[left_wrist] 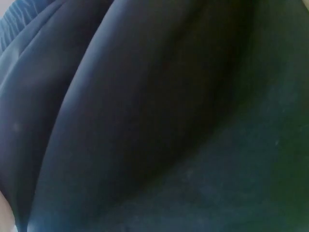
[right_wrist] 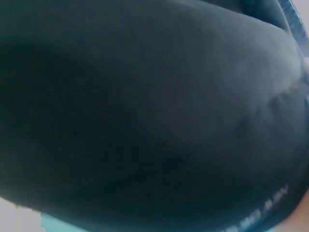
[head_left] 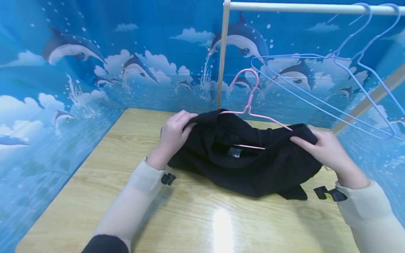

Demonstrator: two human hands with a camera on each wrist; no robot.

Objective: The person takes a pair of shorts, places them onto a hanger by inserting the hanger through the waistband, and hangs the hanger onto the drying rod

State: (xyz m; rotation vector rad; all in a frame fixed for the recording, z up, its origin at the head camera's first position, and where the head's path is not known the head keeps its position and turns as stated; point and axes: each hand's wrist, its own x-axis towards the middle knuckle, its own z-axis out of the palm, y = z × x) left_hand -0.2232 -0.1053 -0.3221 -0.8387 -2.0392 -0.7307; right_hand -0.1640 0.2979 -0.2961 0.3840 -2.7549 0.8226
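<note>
A black garment (head_left: 253,177) is held up off the wooden table top, its opening facing up and a pale label (head_left: 235,152) showing inside. My left hand (head_left: 175,133) grips the left side of the opening's edge, fingers over the cloth. On the right side, my right hand (head_left: 330,150) pinches the edge, thumb on the near face. A pink hanger (head_left: 250,100) sits in the opening, hook upward; its shoulder ends are hidden by the cloth. Both wrist views are filled with dark cloth (left_wrist: 145,116), and pale lettering (right_wrist: 260,212) appears low in the right one.
Two blue wire hangers (head_left: 336,56) hang from a white rail (head_left: 303,7) at the upper right. The rack's upright post (head_left: 222,56) stands behind the garment. A dolphin-printed backdrop (head_left: 152,45) surrounds the wooden table (head_left: 104,196).
</note>
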